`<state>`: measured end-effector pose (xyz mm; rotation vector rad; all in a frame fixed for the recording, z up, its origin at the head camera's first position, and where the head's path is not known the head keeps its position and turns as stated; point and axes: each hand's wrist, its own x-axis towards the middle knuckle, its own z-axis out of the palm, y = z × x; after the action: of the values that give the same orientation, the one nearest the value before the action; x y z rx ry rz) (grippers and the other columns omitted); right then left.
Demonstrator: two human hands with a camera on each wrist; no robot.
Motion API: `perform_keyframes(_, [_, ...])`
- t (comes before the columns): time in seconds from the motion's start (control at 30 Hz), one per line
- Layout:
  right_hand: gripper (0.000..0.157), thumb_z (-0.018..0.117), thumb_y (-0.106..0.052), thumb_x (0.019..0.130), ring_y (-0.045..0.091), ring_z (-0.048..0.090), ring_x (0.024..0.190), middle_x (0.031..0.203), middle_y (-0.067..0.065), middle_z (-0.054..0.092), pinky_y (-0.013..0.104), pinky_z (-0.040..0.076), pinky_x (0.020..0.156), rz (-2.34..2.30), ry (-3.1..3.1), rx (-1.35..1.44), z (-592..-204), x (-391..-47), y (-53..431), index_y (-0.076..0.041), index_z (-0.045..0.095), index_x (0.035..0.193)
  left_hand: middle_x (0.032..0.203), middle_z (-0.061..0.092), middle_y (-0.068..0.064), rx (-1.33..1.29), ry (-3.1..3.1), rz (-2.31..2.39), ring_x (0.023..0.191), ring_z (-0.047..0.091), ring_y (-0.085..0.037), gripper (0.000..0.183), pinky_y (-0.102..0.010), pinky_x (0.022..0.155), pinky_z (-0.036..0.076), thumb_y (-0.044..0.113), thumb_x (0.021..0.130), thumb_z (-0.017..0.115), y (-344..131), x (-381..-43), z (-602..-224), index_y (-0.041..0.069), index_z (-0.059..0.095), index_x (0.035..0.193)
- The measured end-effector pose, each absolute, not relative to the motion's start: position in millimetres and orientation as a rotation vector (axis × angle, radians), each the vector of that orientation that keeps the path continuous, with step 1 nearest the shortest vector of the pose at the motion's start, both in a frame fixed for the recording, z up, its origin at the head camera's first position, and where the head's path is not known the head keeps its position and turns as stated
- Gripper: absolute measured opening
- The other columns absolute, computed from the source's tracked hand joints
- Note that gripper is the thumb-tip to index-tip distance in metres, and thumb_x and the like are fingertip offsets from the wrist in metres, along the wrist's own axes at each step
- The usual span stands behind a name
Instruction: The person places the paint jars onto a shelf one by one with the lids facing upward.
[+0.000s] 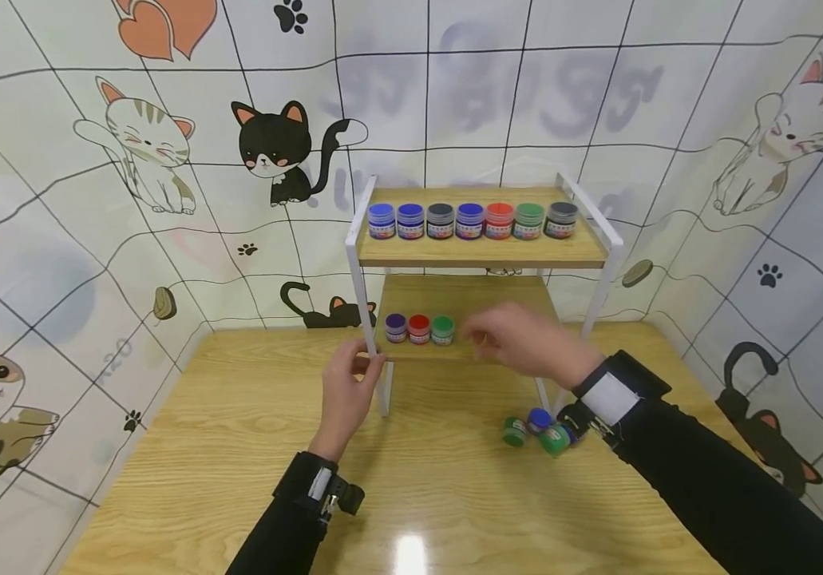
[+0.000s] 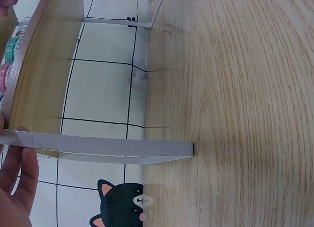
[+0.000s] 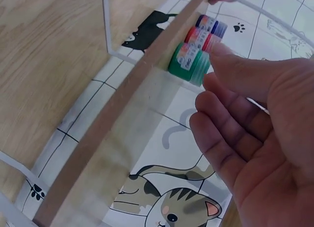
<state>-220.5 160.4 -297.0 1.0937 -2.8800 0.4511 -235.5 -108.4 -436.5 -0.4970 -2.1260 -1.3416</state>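
Observation:
My left hand (image 1: 348,391) grips the front left post of a two-tier shelf rack (image 1: 362,295), level with the lower board. In the left wrist view, the fingers (image 2: 24,170) wrap behind that white post (image 2: 98,143). On the lower board stand a purple jar (image 1: 396,328), a red jar (image 1: 419,329) and a green jar (image 1: 443,330), in a row at the left. Just right of the green jar hovers my right hand (image 1: 512,339), holding nothing, its fingers loosely bent. The right wrist view shows its thumb close beside the green jar (image 3: 190,63).
Several paint jars in blue, black, red and green line the upper board (image 1: 483,254). On the wooden table (image 1: 274,447), beneath my right forearm, lie several more, including a green jar (image 1: 515,431) and a blue jar (image 1: 539,420). A cat-print wall covering (image 1: 267,239) stands behind.

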Motion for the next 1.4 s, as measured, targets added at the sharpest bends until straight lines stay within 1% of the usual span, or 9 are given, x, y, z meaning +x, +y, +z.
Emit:
perform_keyframes(0.27, [0.016,0.071,-0.013,0.085,0.006,0.055,0.075,0.085,-0.009,0.063,0.028,0.051,0.07,0.391,-2.906,1.134,-305.2,-205.8,153.4,-0.018,0.067,0.1,0.094,0.064,-0.003,-0.485,-2.12,-1.334,0.074,0.066,-0.012,0.013,-0.033,0.062,0.056,0.018,0.091,0.066,-108.7,-235.2,-435.7,0.012,0.063,0.101])
perform_keyframes(0.4, [0.015,0.071,-0.014,0.085,0.004,0.053,0.072,0.082,-0.011,0.062,0.026,0.051,0.067,0.331,-2.923,1.191,-317.2,-198.1,151.5,-0.019,0.067,0.099,0.094,0.064,-0.004,-0.497,-2.117,-1.334,0.074,0.066,-0.013,0.012,-0.032,0.062,0.057,0.018,0.091,0.065,-107.9,-235.5,-436.4,0.011,0.063,0.101])
perform_keyframes(0.57, [0.013,0.071,-0.015,0.086,0.004,0.054,0.071,0.082,-0.009,0.062,0.025,0.051,0.066,0.335,-2.964,1.256,-335.0,-190.9,152.7,-0.017,0.068,0.099,0.095,0.064,-0.005,-0.507,-2.107,-1.331,0.073,0.066,-0.014,0.013,-0.032,0.062,0.057,0.018,0.092,0.065,-107.6,-236.8,-437.2,0.01,0.063,0.101])
perform_keyframes(0.8, [0.014,0.071,-0.016,0.085,0.003,0.052,0.067,0.081,-0.01,0.063,0.026,0.05,0.064,0.326,-3.079,1.106,-355.2,-186.1,163.2,-0.017,0.07,0.099,0.095,0.064,-0.004,-0.5,-2.116,-1.326,0.073,0.066,-0.013,0.013,-0.031,0.06,0.056,0.019,0.091,0.065,-108.4,-237.3,-437.7,0.011,0.063,0.101])
perform_keyframes(0.93, [0.016,0.073,-0.013,0.082,0.004,0.052,0.065,0.081,-0.005,0.066,0.027,0.05,0.061,0.258,-3.094,1.031,-366.9,-187.0,169.9,-0.015,0.071,0.098,0.095,0.064,-0.003,-0.498,-2.116,-1.33,0.073,0.066,-0.012,0.013,-0.03,0.06,0.056,0.019,0.091,0.066,-108.5,-237.5,-437.9,0.011,0.063,0.101])
perform_keyframes(1.03, [0.017,0.075,-0.015,0.081,0.008,0.058,0.068,0.087,0.001,0.069,0.029,0.053,0.062,0.215,-3.089,0.988,-376.0,-189.0,176.0,-0.013,0.07,0.097,0.095,0.064,-0.003,-0.5,-2.114,-1.335,0.073,0.066,-0.012,0.013,-0.03,0.06,0.056,0.019,0.091,0.066,-108.4,-237.6,-438.0,0.011,0.063,0.101])
perform_keyframes(1.1, [0.014,0.075,-0.018,0.081,0.01,0.058,0.068,0.085,0.002,0.069,0.031,0.052,0.06,0.198,-3.099,0.96,-382.2,-191.2,180.3,-0.012,0.069,0.093,0.095,0.064,-0.003,-0.502,-2.115,-1.331,0.073,0.066,-0.012,0.013,-0.03,0.06,0.056,0.02,0.091,0.065,-108.3,-237.6,-438.1,0.011,0.063,0.101])
perform_keyframes(1.27, [0.013,0.073,-0.023,0.084,0.01,0.048,0.057,0.067,-0.005,0.055,0.03,0.042,0.051,0.138,-3.155,0.84,-395.6,-196.5,190.6,-0.014,0.065,0.079,0.094,0.064,-0.004,-0.516,-2.098,-1.321,0.072,0.066,-0.013,0.013,-0.031,0.059,0.056,0.018,0.091,0.065,-108.5,-238.6,-439.1,0.01,0.063,0.101])
perform_keyframes(1.4, [0.02,0.072,-0.025,0.085,0.011,0.043,0.055,0.063,-0.005,0.049,0.029,0.038,0.048,0.057,-3.166,0.781,-405.0,-197.1,197.0,-0.016,0.059,0.071,0.094,0.065,-0.006,-0.519,-2.085,-1.326,0.072,0.066,-0.015,0.013,-0.032,0.06,0.057,0.016,0.09,0.066,-108.2,-239.0,-439.6,0.009,0.063,0.101])
